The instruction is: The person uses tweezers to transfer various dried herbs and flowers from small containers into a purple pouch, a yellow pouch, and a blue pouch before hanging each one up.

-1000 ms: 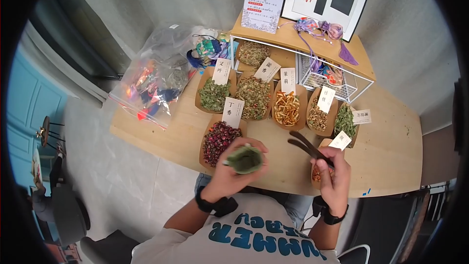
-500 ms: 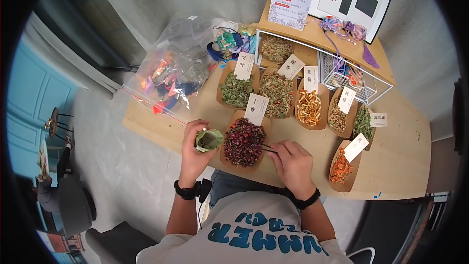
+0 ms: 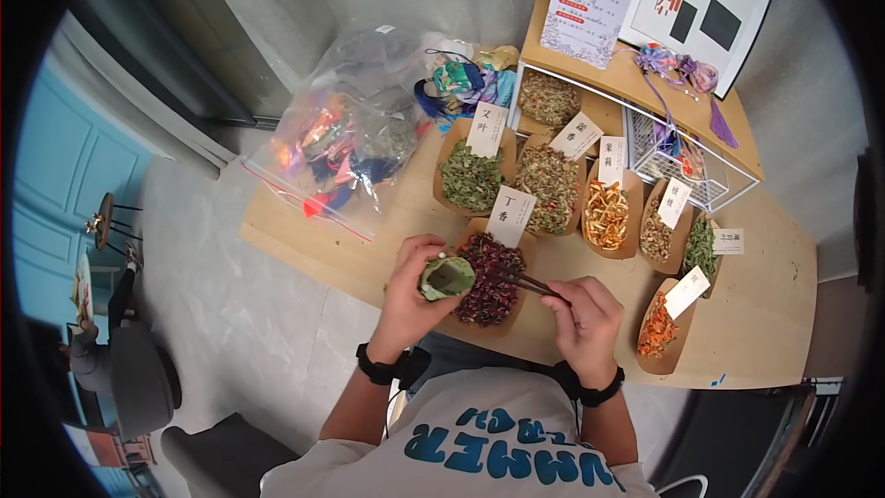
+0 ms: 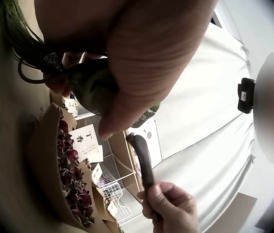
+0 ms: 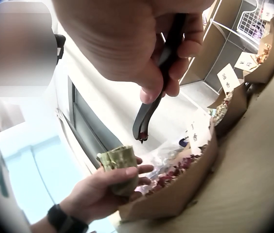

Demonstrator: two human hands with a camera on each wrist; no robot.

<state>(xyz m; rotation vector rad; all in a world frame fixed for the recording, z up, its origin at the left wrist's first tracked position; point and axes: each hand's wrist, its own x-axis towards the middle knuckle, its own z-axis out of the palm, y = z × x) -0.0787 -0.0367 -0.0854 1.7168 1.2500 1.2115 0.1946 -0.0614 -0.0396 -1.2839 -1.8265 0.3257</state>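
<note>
My left hand (image 3: 406,304) grips a small green cloth sachet pouch (image 5: 120,167), its mouth open and facing up. A green tassel (image 4: 16,31) hangs from the pouch in the left wrist view. Between the thumb and fingers of my right hand (image 3: 588,321) is a pair of dark wooden tongs (image 5: 151,107). A small dark red bit (image 5: 143,136) sits between the tong tips. Those tips overlap the dried red flower buds (image 3: 489,300) in the head view and point toward the pouch, which stands over the left side of their brown paper tray (image 3: 528,245).
More paper trays stand behind and right: green leaves (image 3: 470,175), mixed herbs (image 3: 546,189), yellow strips (image 3: 607,215), orange petals (image 3: 656,330). A clear plastic bag (image 3: 355,143) lies at the back left. At the back right is a wooden shelf (image 3: 737,143) with a wire basket (image 3: 687,175).
My right hand moved left from the orange-petal tray to the red flowers, and the tongs then rose from them. My left hand shifted left, then back right with the pouch.
</note>
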